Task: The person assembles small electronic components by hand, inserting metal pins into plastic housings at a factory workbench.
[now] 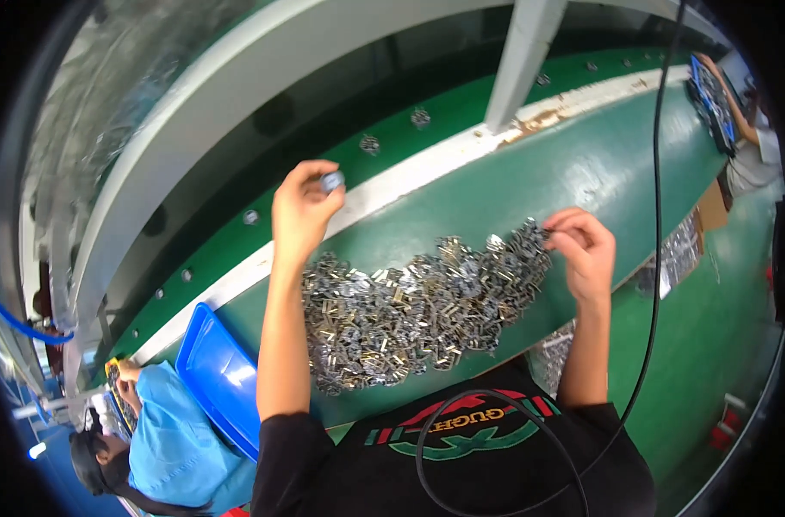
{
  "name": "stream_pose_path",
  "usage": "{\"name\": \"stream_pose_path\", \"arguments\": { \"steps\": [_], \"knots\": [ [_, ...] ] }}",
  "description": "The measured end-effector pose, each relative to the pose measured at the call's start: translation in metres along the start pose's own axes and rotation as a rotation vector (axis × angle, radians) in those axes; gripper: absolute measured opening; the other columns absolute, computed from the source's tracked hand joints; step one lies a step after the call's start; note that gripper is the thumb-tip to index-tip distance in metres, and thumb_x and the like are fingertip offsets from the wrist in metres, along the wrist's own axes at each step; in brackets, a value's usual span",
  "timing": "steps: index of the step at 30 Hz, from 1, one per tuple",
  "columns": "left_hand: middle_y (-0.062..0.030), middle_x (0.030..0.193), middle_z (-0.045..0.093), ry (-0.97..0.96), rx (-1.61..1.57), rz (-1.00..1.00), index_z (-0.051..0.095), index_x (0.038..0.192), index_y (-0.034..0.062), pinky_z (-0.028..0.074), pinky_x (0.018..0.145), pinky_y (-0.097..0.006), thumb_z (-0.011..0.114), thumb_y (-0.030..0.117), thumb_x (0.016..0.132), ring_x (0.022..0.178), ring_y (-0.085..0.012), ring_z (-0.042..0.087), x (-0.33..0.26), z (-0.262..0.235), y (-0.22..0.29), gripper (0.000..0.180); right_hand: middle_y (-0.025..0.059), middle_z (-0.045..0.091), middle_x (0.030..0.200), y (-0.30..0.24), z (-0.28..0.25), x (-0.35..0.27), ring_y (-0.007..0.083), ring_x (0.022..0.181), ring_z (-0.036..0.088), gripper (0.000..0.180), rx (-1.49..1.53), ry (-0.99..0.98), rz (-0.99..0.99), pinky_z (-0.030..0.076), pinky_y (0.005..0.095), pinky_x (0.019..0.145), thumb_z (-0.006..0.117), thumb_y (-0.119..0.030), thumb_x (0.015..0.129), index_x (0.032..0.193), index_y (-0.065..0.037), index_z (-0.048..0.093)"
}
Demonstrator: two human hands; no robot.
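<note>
Between the thumb and fingers of my left hand (305,207) is a small round metal part (331,182), raised over the white rail near the conveyor. My right hand (586,250) is pinched at the far right end of a wide pile of small metal parts (410,310). Its fingertips touch the pile's edge; what they grip, if anything, is too small to name. The heap, silvery with brass-coloured pins, lies on the green worktable (582,181) in front of me.
Beyond the white rail (410,185), a green conveyor belt (311,177) carries several spaced metal parts. A blue tray (216,366) stands at left beside a person in blue (181,439). Another person (754,159) holds a blue tray (711,108) far right. A black cable (657,215) hangs at right.
</note>
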State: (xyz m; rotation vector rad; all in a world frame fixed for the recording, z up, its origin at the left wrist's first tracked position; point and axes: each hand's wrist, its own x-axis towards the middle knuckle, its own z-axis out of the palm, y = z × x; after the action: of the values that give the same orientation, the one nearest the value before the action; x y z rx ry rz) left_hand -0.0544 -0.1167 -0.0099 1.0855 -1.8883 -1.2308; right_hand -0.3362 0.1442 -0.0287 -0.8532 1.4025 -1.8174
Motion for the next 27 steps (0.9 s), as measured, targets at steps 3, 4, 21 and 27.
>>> {"name": "stream_pose_path", "arguments": {
  "steps": [3,4,21,27],
  "knots": [
    [-0.0046,0.096,0.065,0.015,-0.169,-0.024,0.064,0.108,-0.0035,0.049,0.068,-0.020,0.069,-0.009,0.079,0.078,-0.0055,0.059,-0.058,0.004,0.037,0.030,0.0144,0.066,0.102,-0.009,0.049,-0.002,0.0179,0.094,0.065,0.027,0.123,-0.046,0.006,0.056,0.0305,0.078,0.066,0.018,0.077,0.095,0.000,0.057],
    [-0.0042,0.095,0.064,0.020,-0.158,-0.024,0.065,0.111,-0.0035,0.048,0.066,-0.019,0.070,-0.011,0.078,0.077,-0.0047,0.058,-0.072,0.010,0.044,0.034,0.0165,0.066,0.106,-0.007,0.061,-0.003,0.0186,0.094,0.067,0.026,0.115,-0.078,-0.007,0.057,0.0307,0.080,0.066,0.017,0.079,0.099,0.002,0.058],
    [-0.0037,0.081,0.067,0.031,-0.283,-0.036,0.071,0.117,0.0028,0.052,0.060,-0.019,0.085,-0.001,0.071,0.066,-0.0041,0.063,-0.162,0.028,0.059,0.048,0.0089,0.066,0.092,-0.032,0.154,-0.021,0.0227,0.080,0.063,0.021,-0.387,-0.505,-0.469,0.050,0.0319,0.066,0.075,0.007,0.072,0.091,-0.001,0.071],
    [-0.0037,0.081,0.066,0.025,-0.264,0.010,0.071,0.116,0.0021,0.053,0.061,-0.020,0.084,-0.002,0.071,0.068,-0.0060,0.065,-0.164,0.028,0.059,0.047,0.0096,0.063,0.092,-0.033,0.161,-0.026,0.0215,0.078,0.062,0.022,-0.383,-0.505,-0.464,0.050,0.0307,0.064,0.073,0.009,0.072,0.092,0.000,0.071]
  ]
}}
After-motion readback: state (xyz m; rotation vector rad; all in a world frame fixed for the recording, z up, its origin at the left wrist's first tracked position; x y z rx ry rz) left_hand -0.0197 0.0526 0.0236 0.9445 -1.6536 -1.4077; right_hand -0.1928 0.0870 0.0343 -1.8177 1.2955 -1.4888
